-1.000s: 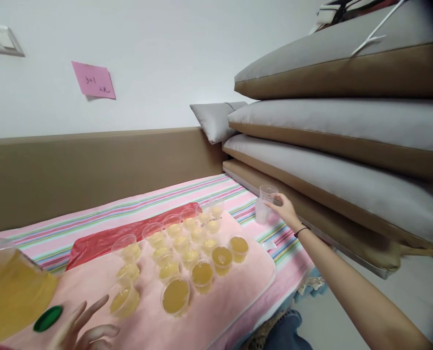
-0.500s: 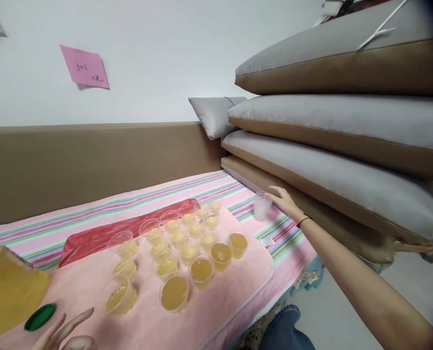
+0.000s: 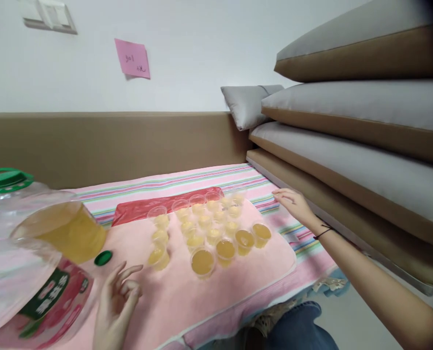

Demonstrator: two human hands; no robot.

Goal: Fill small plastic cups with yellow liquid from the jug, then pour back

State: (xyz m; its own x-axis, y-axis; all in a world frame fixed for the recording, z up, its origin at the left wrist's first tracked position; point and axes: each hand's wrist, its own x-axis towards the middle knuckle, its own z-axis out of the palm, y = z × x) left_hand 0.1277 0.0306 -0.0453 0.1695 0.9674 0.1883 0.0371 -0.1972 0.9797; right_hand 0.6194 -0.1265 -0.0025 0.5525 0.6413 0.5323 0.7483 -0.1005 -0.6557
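My left hand (image 3: pixel 117 304) is held above the pink mat (image 3: pixel 158 311), its fingers bent and apart with nothing between them. It is beside a green bottle cap (image 3: pixel 103 258) and a large bottle with a pink label (image 3: pixel 68 301). My right hand (image 3: pixel 293 206) reaches across to the striped cloth past the mat's right end, fingers stretched out. What lies under its fingers is blurred; the clear cups seen there earlier cannot be made out. Rows of clear plastic cups with yellow liquid stand on the mat, with a fuller cup (image 3: pixel 202 262) in front.
A clear container of yellow liquid (image 3: pixel 74 233) and a green-capped bottle (image 3: pixel 8 181) stand at the left. Red plastic (image 3: pixel 136 211) lies behind the cups. Stacked grey-brown cushions (image 3: pixel 348 146) rise at the right, and a padded backrest (image 3: pixel 129 146) runs along the wall.
The view has turned left, bringing the bottles into sight. My left hand has come further into view. My right hand, earlier at the clear cups, now covers the spot where they stood.
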